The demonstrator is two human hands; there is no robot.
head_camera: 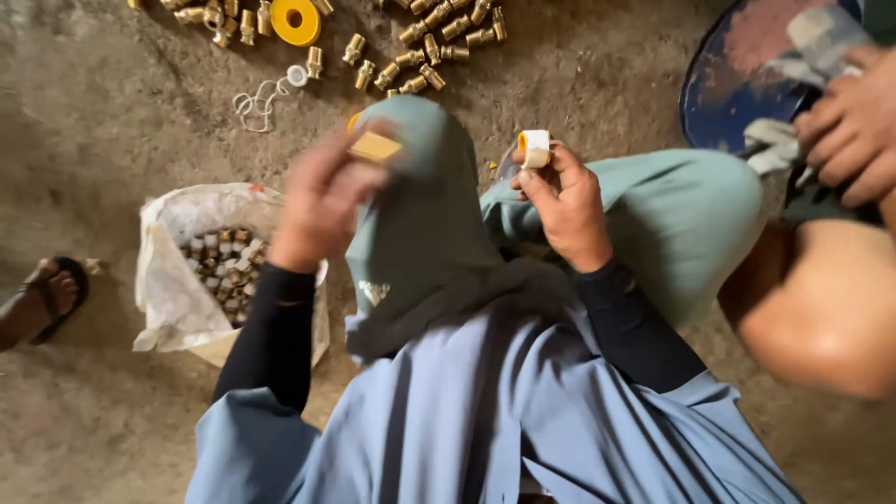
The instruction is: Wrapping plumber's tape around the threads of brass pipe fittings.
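While the person sits low on the bare floor with knees drawn up, both hands work at chest height above the lap, close to the eyes, which suits small parts. The left hand is blurred with motion; its fingers are pinched together on a small brass fitting, held at the fingertips so its end stays free. The right hand is clamped on a white tape roll, thumb and forefinger on its sides so the roll can turn. Fitting and roll sit level with each other, well apart, the roll at 3 o'clock from the fitting.

At 7 o'clock from the left hand, a white sack lies open on the floor, mouth up, with more fittings inside, within easy reach of that arm. At 12 o'clock, a loose spread of brass fittings lies on the floor, apart from the sack, with a yellow spool and a scrap of white tape near them at 11 o'clock.

At 2 o'clock, another person's hand grips cloth beside a dark blue round pan. At 9 o'clock, a sandalled foot rests on the floor near the frame's left edge.
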